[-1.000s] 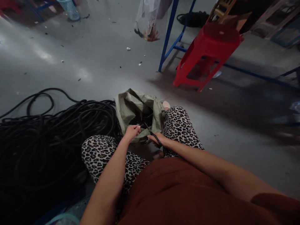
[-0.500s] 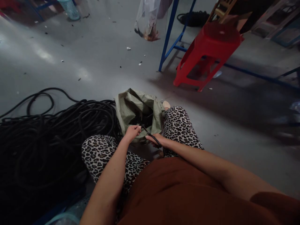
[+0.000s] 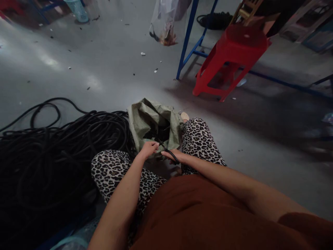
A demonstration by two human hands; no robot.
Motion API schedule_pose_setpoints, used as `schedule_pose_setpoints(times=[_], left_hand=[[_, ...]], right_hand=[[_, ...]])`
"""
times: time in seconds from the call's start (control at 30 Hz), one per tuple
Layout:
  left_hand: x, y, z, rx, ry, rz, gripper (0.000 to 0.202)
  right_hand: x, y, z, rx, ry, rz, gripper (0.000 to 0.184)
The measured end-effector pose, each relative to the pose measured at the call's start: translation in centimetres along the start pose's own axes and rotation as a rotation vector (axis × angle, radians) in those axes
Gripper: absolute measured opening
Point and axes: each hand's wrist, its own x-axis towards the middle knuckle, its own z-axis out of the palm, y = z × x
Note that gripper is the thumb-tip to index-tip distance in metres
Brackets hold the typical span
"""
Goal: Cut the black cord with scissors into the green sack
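The right hand (image 3: 179, 155) is closed around the handles of a pair of black scissors (image 3: 173, 158), and the blades point forward and to the left, over the near edge of a greenish sack (image 3: 137, 121). The left hand (image 3: 149, 150) is just beside the blade side, with its fingers bent together near the same edge; I cannot tell whether something small is between them. The sack stands on the floor (image 3: 109, 74) between the two knees, its mouth wide and its rim folded unevenly, and dark pieces (image 3: 164, 133) lie inside. On the left, a big heap of black hose (image 3: 106, 128) comes up to the side of the sack, so there is little room there. On the right, the right knee (image 3: 201, 139) is close against the rim, and a foot (image 3: 185, 116) shows behind it. Forward of the far rim, a wide stretch of grey floor with small scraps gives more room, as far as a clear plastic bag (image 3: 168, 24). Farther to the right stand a blue metal leg (image 3: 185, 45) and a red stool (image 3: 244, 38), both well apart from the hands.
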Motion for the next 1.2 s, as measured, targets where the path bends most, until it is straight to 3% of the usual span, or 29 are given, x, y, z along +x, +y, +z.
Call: schedule_pose_setpoints(times=[0.2,0.7,1.2], left_hand=[[0.2,-0.5,0.3,0.007,0.011,0.026,0.029],[0.0,0.0,0.4,-0.004,0.036,0.037,0.031],[-0.2,0.3,0.4,0.016,0.006,0.031,0.030]], right_hand=[[-0.2,-0.2,-0.1,0.013,-0.025,-0.003,0.045],[-1.3,-1.4,-0.3,0.041,-0.008,0.021,0.046],[-0.8,-0.3,-0.2,0.090,-0.029,-0.042,0.048]])
